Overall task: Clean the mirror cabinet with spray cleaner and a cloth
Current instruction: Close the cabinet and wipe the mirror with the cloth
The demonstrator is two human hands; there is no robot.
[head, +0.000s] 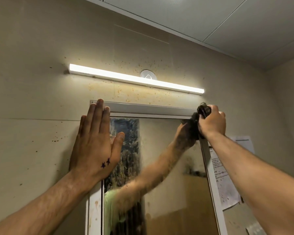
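The mirror cabinet [151, 108] hangs on a beige wall, its white top frame running across the middle of the view and its glass smeared and streaky below. My left hand [96, 139] lies flat with fingers apart against the cabinet's upper left corner and holds nothing. My right hand [212, 121] is closed around a dark bunched cloth [203, 109], pressed onto the upper right corner of the frame. The mirror reflects my right arm and the cloth. No spray cleaner is in view.
A lit tube lamp [136, 78] is fixed to the wall just above the cabinet, with a round white fitting [148, 74] behind it. The wall around it is speckled with brown spots. Printed paper sheets [227, 175] hang to the right of the cabinet. The ceiling is close overhead.
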